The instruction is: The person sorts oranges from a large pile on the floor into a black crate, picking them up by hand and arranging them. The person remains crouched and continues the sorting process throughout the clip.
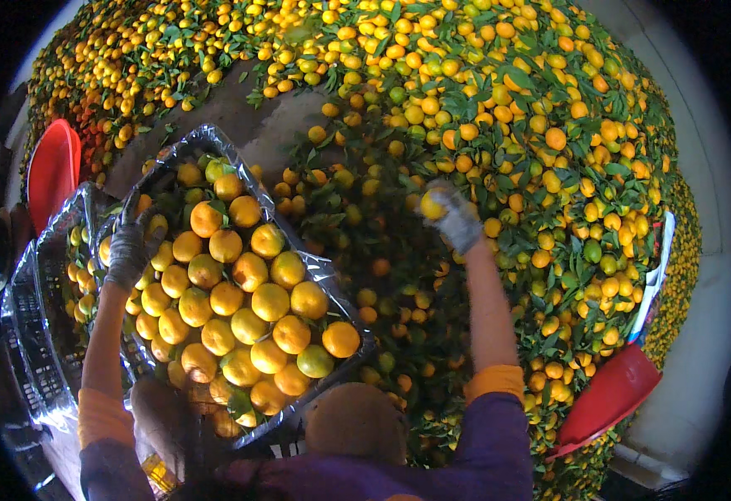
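Observation:
My left hand (132, 247), in a grey work glove, rests at the left side of a plastic-lined crate (259, 194), its fingers on the fruit there; whether it grips any is hidden. Rows of orange and yellow-green mandarins (224, 298) fill this crate, which stands tilted before me. My right hand (456, 216), also gloved and blurred, holds a single yellow mandarin (432, 205) at its fingertips. It is above the big heap of mandarins (553, 138) with green leaves, to the right of the crate.
More lined crates (43, 332) stand at the left, one with smaller fruit. A red plastic basin (52, 172) is at the far left, and a red scoop-like container (610, 401) lies on the heap at the right. Bare floor (284, 125) shows beyond the crate.

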Available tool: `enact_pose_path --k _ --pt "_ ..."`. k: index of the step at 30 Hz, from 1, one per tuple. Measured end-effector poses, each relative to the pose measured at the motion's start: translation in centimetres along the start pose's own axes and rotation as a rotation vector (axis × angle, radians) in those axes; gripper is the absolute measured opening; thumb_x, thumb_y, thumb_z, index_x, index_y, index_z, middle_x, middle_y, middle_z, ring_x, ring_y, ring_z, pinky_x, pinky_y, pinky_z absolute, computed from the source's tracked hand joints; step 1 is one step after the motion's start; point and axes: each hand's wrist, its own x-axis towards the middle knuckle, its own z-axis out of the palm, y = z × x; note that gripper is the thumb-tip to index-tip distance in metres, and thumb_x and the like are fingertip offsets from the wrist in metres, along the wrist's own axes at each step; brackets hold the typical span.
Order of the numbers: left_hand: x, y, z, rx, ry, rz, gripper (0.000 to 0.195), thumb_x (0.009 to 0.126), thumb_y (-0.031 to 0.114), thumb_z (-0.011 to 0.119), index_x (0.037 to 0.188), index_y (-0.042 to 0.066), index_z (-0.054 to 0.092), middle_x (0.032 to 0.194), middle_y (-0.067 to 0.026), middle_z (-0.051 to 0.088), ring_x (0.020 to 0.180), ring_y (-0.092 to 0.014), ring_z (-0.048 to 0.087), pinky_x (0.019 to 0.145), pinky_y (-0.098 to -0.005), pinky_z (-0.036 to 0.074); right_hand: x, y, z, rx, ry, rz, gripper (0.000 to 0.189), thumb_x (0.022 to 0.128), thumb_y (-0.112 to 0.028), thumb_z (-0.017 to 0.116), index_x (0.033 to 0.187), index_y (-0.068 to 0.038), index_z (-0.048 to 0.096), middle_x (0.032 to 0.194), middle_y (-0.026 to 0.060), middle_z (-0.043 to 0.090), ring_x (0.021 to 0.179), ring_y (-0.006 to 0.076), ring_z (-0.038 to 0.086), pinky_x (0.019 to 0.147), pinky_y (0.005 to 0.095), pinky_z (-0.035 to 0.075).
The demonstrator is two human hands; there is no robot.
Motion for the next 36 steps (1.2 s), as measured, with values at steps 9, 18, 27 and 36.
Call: enact_pose_path --k 9,18,27,36 --pt "-0.3 0.4 -0.2 -0.04 0.021 0.004 0.049 0.082 0.036 0.063 0.123 0.011 0.058 0.144 -0.0231 0.031 0.129 -0.041 0.035 0.108 -0.0444 0.031 -6.2 -1.6 -3.9 -0.418 0.511 0.131 0.042 0.095 -0.036 0.049 0.119 -0.003 0.055 0.121 0.0117 0.055 0.105 0.0227 0.057 0.086 0.0355 0.05" --pt "-0.3 1.5 -1.5 -0.053 0.006 -0.042 0.052 0.082 0.04 0.063 0.124 0.01 0.059 0.144 -0.0254 0.031 0.132 -0.041 0.032 0.111 -0.0443 0.027 -7.0 -12.4 -3.0 -0.878 0.483 -0.754 0.034 0.091 -0.029 0.057 0.112 -0.003 0.051 0.101 0.0092 0.058 0.077 0.0202 0.059 0.065 0.0323 0.053" --pt "0.0 1.4 -0.5 -0.011 -0.056 -0.103 0.055 0.084 0.045 0.058 0.127 0.012 0.055 0.146 -0.0236 0.029 0.135 -0.039 0.027 0.112 -0.0439 0.023 -13.6 -0.5 1.0 -2.089 0.166 0.658 0.033 0.093 -0.024 0.053 0.123 -0.011 0.051 0.105 0.01 0.061 0.09 0.0279 0.059 0.074 0.0407 0.051" --pt "-0.2 1.3 -1.4 -0.078 -0.101 -0.099 0.055 0.079 0.036 0.065 0.128 0.014 0.053 0.146 -0.0249 0.027 0.134 -0.042 0.029 0.111 -0.0463 0.027 -0.9 -13.3 19.5 -1.02 0.158 -0.81 0.052 0.079 -0.027 0.075 0.12 -0.006 0.051 0.101 0.0105 0.061 0.085 0.0172 0.062 0.072 0.0312 0.054"
